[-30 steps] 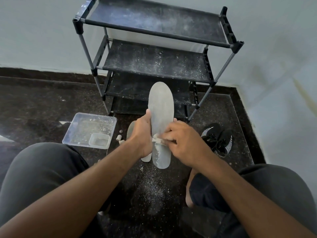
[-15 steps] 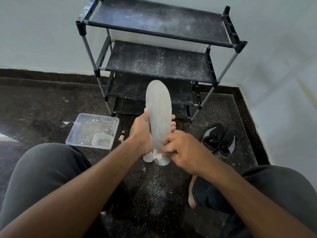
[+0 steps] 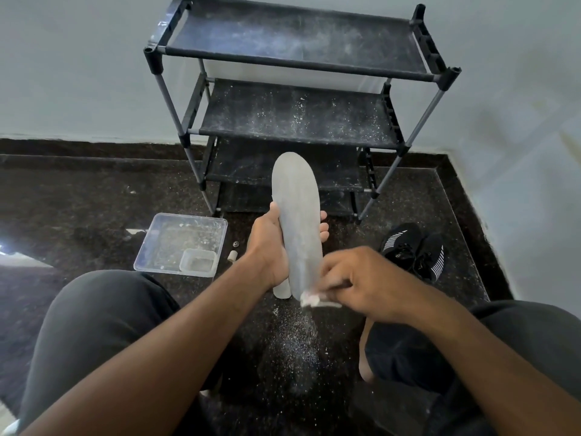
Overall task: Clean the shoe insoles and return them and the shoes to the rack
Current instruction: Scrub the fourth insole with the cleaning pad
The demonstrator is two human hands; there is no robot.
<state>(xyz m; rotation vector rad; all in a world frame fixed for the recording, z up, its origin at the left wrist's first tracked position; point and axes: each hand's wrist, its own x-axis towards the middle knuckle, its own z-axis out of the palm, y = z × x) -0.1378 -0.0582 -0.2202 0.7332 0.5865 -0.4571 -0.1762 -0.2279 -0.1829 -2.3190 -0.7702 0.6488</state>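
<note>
Head view. At the centre of the frame, the left hand (image 3: 267,247) grips a grey insole (image 3: 297,221) upright, thumb along its left edge and fingertips showing past its right edge. A 2nd pale insole (image 3: 280,290) shows as a rounded end just below the left hand, behind the 1st; whether the hand holds it too cannot be told. At centre right, the right hand (image 3: 361,283) has its fingers curled, pinching a small white cloth (image 3: 311,299) at the lower end of the grey insole; the hand is motion-blurred. White powder (image 3: 298,344) speckles the dark floor (image 3: 78,199) below the insole.

A pair of black shoes (image 3: 412,250) with white stripes stands on the floor at right, beside the rack's right leg. The black 4-tier shoe rack (image 3: 292,118) fills the upper centre, its shelves dusted white. A clear plastic tray (image 3: 179,240) lies at left centre, with a smaller clear container (image 3: 198,262) in its lower right corner. 2 small pale objects (image 3: 232,255) lie on the floor just right of the tray.
</note>
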